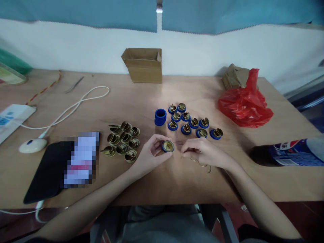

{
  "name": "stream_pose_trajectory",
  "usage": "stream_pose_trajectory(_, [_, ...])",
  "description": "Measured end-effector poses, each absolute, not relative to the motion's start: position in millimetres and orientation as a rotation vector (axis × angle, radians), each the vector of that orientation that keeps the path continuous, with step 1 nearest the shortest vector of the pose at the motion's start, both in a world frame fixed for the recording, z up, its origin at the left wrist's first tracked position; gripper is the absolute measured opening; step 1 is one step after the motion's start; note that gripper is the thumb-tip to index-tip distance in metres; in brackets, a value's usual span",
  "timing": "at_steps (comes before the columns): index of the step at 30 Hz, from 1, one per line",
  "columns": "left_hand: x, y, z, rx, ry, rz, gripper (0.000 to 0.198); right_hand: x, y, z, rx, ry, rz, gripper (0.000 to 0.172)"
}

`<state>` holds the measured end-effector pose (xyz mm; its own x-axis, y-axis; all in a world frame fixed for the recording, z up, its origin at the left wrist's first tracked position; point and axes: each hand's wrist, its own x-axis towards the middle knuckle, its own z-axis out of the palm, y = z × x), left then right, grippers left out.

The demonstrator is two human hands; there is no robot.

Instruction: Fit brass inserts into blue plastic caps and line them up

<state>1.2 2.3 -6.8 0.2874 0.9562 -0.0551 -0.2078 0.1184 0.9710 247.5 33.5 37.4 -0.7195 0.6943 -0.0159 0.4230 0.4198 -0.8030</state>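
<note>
Wooden surface (141,101) against a white wall (76,47), with blue cloth (101,11) hung above. I read the left hand (149,152) near centre, its fingers closed around one brass cap in a blue ring (167,146). The right hand (202,153) is just at its 3 o'clock, fingers narrow over thin wire rings (202,164); I cannot tell whether they grip one. Bare brass caps (123,141) lie at 9 o'clock, ringed caps (193,123) at 1, a cardboard box (144,65) at 12 and a red bag (244,103) at 2.
</note>
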Motion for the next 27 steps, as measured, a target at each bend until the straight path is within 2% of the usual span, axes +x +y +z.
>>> stream_pose_trajectory(8, [5.5,-3.3,-4.1,1.230,0.900,1.152,0.042,243.3,32.9,47.8,-1.005,-1.859,1.487,0.023])
stream_pose_trajectory(15, [5.6,-9.4,0.7,1.256,0.896,1.161,0.044,234.3,29.4,38.4,-0.893,-1.607,1.802,0.018])
stream_pose_trajectory(22, [3.4,-6.2,3.6,1.212,0.844,1.067,0.042,228.4,28.7,27.0,-0.793,-1.418,1.879,0.016])
stream_pose_trajectory(27, [2.9,-6.5,4.1,1.229,0.849,1.045,0.042,223.6,27.8,21.8,-0.855,-1.367,1.907,0.022])
